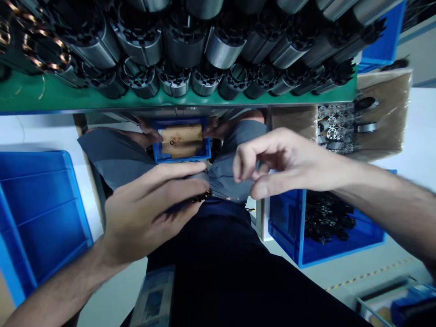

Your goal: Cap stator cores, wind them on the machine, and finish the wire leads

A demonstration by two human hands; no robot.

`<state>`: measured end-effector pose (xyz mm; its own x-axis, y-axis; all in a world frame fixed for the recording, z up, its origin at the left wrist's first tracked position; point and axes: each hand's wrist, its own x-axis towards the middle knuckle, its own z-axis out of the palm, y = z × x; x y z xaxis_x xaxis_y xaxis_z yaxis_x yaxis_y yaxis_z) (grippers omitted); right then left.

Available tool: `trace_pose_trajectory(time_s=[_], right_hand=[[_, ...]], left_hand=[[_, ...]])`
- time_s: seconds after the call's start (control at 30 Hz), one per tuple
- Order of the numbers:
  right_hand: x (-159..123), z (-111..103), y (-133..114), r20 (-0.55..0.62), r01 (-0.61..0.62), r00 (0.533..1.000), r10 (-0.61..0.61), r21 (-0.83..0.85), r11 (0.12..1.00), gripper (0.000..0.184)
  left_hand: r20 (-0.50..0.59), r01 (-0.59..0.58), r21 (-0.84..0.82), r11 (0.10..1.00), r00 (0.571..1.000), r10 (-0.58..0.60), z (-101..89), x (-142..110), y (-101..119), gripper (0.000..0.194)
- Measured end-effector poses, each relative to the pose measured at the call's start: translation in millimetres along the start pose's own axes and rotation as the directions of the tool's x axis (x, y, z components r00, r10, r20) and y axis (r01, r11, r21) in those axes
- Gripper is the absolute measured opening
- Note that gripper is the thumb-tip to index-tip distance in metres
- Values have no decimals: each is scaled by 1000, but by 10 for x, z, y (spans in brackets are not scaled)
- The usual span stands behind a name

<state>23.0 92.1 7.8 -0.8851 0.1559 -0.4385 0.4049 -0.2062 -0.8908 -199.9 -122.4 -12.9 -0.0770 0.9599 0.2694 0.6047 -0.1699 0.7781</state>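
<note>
Over my lap, my left hand (150, 213) is wrapped round a motor stator (203, 197). Copper windings and a dark rim show at its end, while most of its body is hidden by my fingers. To the right of it, my right hand (282, 165) hovers with bent fingers and the thumb apart from them. Nothing shows between those fingers, though motion blurs the fingertips. Ahead of both hands, rows of metal stator cores (225, 47) with black slotted ends stand on the green bench top (211, 97). Copper windings fill a stator (46, 50) at the far left.
A blue crate (44, 200) stands on the left. At right, a lined carton (384, 113) holds rings and cylinders, beside a blue bin (344, 256) of black parts. Below the bench, another blue bin (182, 160) contains cardboard. A badge (153, 297) hangs near my left forearm.
</note>
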Motion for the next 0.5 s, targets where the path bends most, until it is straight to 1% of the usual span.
trace_pose_trajectory(time_s=[0.03, 0.07, 0.1, 0.13, 0.17, 0.2, 0.23, 0.27, 0.3, 0.33, 0.37, 0.4, 0.43, 0.47, 0.5], right_hand=[[24, 3, 43, 83, -119, 991, 109, 127, 985, 47], [51, 28, 87, 177, -233, 965, 196, 219, 948, 49], [78, 71, 126, 261, -327, 930, 258, 271, 905, 52], [100, 126, 156, 316, -383, 904, 288, 295, 876, 54], [117, 186, 170, 326, -381, 903, 281, 298, 875, 53], [125, 242, 167, 284, -316, 928, 241, 259, 913, 51], [123, 289, 144, 198, -207, 965, 171, 178, 962, 49], [112, 319, 103, 101, -84, 992, 77, 69, 994, 49], [92, 328, 47, 18, 18, 1000, -17, -42, 999, 52], [65, 314, -18, -42, 83, 995, -90, -142, 986, 55], [33, 278, -84, -83, 112, 988, -133, -223, 968, 58], [0, 226, -144, -112, 115, 982, -150, -272, 955, 58], [-29, 162, -188, -133, 104, 980, -148, -293, 950, 55], [-50, 97, -213, -144, 94, 979, -141, -292, 952, 51], [-59, 39, -215, -139, 81, 983, -118, -249, 965, 49]], left_hand=[[-38, -40, 35, 999, 998, 41, 16, -16, 10, 22], [-64, -84, 70, 994, 994, 88, 32, -26, 17, 21], [-79, -150, 107, 983, 984, 158, 45, -29, 18, 19], [-75, -218, 141, 966, 970, 230, 54, -28, 12, 19], [-46, -282, 170, 944, 955, 294, 57, -22, 0, 20], [-10, -321, 196, 926, 944, 330, 55, -13, -17, 22], [18, -311, 204, 928, 949, 314, 47, -3, -35, 24], [46, -244, 177, 953, 970, 240, 34, 6, -52, 25], [78, -126, 117, 985, 990, 117, 17, 13, -68, 25], [119, 11, 42, 999, 993, -16, -3, 17, -80, 24], [156, 129, -26, 991, 980, -123, -26, 16, -89, 24], [177, 208, -70, 976, 965, -193, -48, 11, -95, 24], [167, 222, -90, 971, 964, -206, -67, 2, -98, 24], [124, 193, -86, 977, 976, -182, -78, -8, -98, 26], [68, 149, -70, 986, 987, -144, -77, -16, -94, 27]])
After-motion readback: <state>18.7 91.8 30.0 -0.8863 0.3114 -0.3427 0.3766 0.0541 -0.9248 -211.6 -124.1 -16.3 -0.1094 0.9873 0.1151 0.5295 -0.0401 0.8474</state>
